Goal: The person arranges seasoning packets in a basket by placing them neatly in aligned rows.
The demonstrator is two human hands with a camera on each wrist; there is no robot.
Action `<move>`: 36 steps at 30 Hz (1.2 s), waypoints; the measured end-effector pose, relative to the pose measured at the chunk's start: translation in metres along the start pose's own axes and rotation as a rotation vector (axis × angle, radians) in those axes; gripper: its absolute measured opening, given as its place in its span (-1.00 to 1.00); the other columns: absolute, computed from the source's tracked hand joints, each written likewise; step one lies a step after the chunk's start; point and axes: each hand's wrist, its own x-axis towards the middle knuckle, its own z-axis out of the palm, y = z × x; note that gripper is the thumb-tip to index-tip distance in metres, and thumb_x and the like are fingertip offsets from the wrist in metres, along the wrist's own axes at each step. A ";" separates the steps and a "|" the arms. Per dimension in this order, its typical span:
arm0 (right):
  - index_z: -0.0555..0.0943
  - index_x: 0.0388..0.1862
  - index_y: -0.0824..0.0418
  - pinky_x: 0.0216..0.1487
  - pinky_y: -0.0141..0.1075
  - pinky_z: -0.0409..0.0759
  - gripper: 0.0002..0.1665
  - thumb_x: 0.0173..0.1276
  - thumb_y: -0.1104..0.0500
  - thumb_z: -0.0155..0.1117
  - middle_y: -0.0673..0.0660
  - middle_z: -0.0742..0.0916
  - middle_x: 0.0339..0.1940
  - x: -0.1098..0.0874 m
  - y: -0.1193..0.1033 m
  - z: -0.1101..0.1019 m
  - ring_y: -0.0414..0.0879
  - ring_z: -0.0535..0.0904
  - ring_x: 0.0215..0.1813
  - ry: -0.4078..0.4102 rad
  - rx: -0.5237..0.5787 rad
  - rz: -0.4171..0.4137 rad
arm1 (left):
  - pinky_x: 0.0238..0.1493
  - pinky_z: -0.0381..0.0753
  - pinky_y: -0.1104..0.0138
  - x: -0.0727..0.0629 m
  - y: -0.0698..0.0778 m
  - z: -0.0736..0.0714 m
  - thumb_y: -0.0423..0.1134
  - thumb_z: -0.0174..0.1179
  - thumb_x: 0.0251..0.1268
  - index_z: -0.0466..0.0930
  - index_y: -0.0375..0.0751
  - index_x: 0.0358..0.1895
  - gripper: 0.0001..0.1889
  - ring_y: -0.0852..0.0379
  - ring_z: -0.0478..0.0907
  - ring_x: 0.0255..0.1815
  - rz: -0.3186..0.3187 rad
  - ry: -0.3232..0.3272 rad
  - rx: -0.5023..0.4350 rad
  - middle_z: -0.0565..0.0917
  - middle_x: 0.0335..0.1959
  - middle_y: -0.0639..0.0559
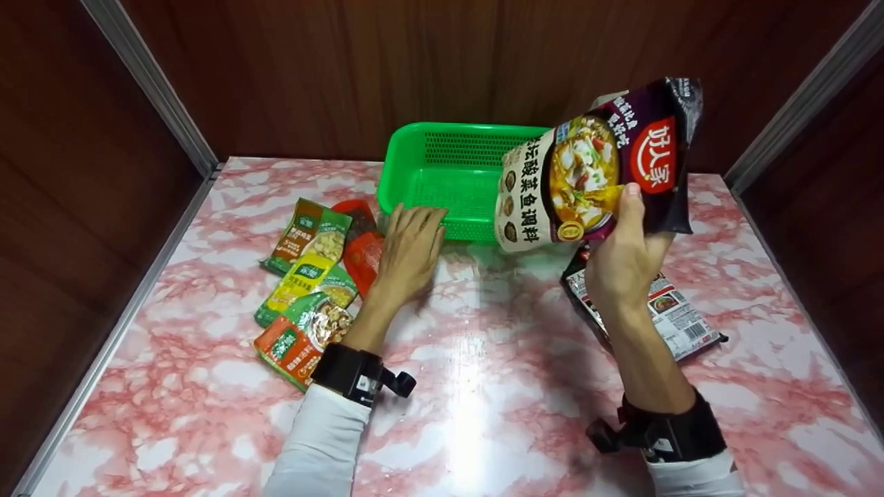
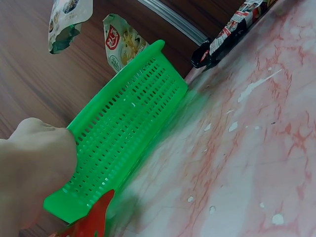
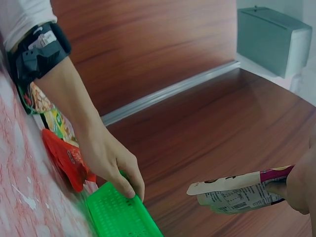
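Observation:
My right hand (image 1: 625,269) grips a purple and cream seasoning packet (image 1: 587,179), thumb on its front, raised over the right part of a green plastic basket (image 1: 404,155). The packet's printed back (image 3: 242,197) shows in the right wrist view. With thumb outside and fingers over the edge, my left hand (image 1: 414,241) holds the basket's near-left rim, as the right wrist view (image 3: 116,163) also shows. Behind the basket's rim in the left wrist view, a light packet with a red logo (image 2: 121,42) stands up. The held packet hides the basket's right end in the head view.
Left of the basket lie a brown-green packet (image 1: 297,238), a yellow-green packet (image 1: 297,283) and an orange-green packet (image 1: 286,345), overlapping. Red packets (image 1: 362,255) lie beside my left hand. A black packet (image 1: 680,321) lies under my right forearm. Wooden walls (image 1: 449,62) enclose the marbled table (image 1: 449,414).

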 end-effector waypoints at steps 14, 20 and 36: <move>0.17 0.82 0.31 0.54 0.08 0.72 -0.29 0.78 0.40 -0.06 0.30 0.71 0.42 0.001 0.002 0.003 0.17 0.70 0.46 0.013 -0.034 -0.009 | 0.44 0.54 -0.04 0.001 -0.001 0.004 -0.32 0.10 0.72 0.76 -0.20 0.31 -0.68 -0.21 0.72 0.22 0.035 0.100 0.091 0.85 0.17 -0.15; 0.17 0.82 0.31 0.51 0.11 0.74 -0.29 0.78 0.41 -0.07 0.30 0.72 0.41 0.006 0.000 0.002 0.19 0.73 0.42 0.036 0.002 -0.034 | 0.43 0.54 -0.02 0.002 0.001 0.005 -0.33 0.13 0.69 0.76 -0.19 0.30 -0.68 -0.20 0.71 0.22 0.030 0.101 0.092 0.85 0.17 -0.14; 0.14 0.85 0.19 0.61 0.03 0.67 -0.30 0.83 0.36 -0.09 0.33 0.62 0.49 0.039 0.008 0.016 0.24 0.63 0.53 0.028 -0.057 0.048 | 0.39 0.55 0.01 0.003 -0.002 0.011 -0.37 0.15 0.64 0.78 -0.18 0.26 -0.68 -0.16 0.73 0.17 0.035 0.141 0.086 0.87 0.12 -0.10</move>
